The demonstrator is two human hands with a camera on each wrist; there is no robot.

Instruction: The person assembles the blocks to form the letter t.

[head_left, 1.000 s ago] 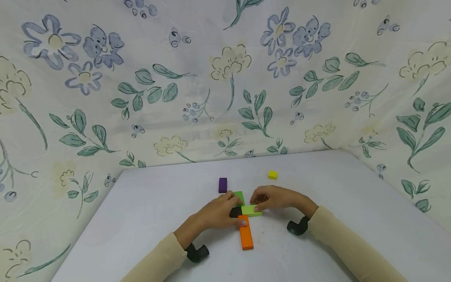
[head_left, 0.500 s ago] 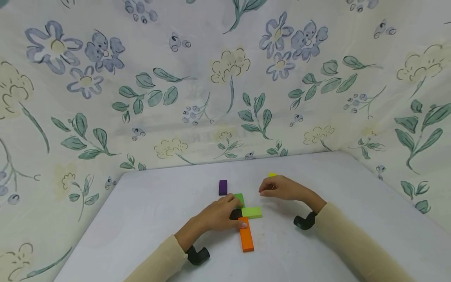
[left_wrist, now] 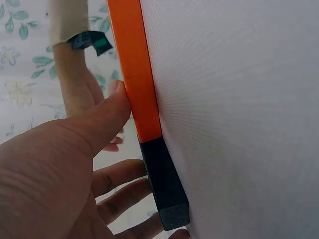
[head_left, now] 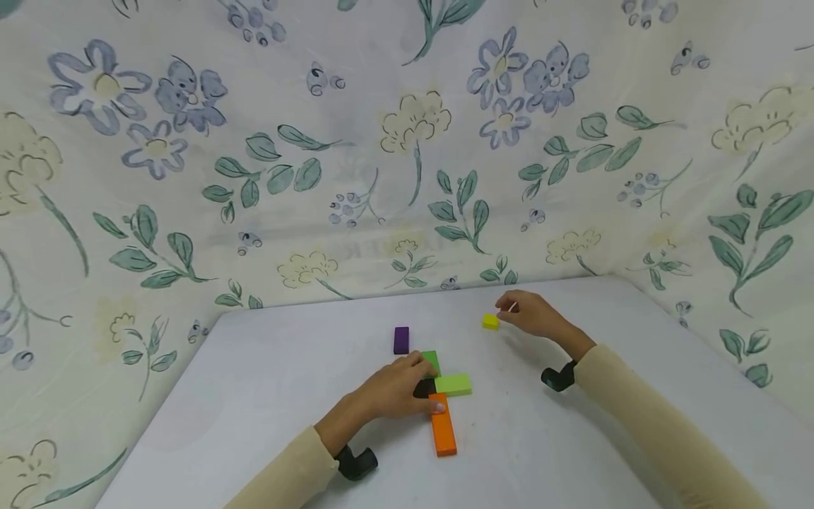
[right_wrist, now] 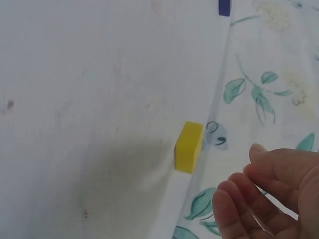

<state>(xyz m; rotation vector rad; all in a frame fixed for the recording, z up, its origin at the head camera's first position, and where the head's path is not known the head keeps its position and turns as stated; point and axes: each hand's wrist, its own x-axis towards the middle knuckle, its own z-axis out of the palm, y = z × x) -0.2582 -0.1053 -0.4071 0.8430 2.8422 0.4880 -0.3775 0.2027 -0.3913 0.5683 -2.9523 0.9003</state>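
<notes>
Yellow block [head_left: 490, 322] likely light, rigid, pinch opposite sides; right hand [head_left: 531, 313] empty, fingers relaxed, left hand [head_left: 396, 387] spread, thumb on orange block [head_left: 444, 433].

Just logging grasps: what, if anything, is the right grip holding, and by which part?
Nothing: the right grip is beside the yellow block, not closed around it.

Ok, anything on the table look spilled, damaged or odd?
Small dark marks dot the white tabletop in the right wrist view, odd on a plain surface; stains or specks, I can't tell. No spill shows, and the yellow block and orange block look undamaged.
</notes>
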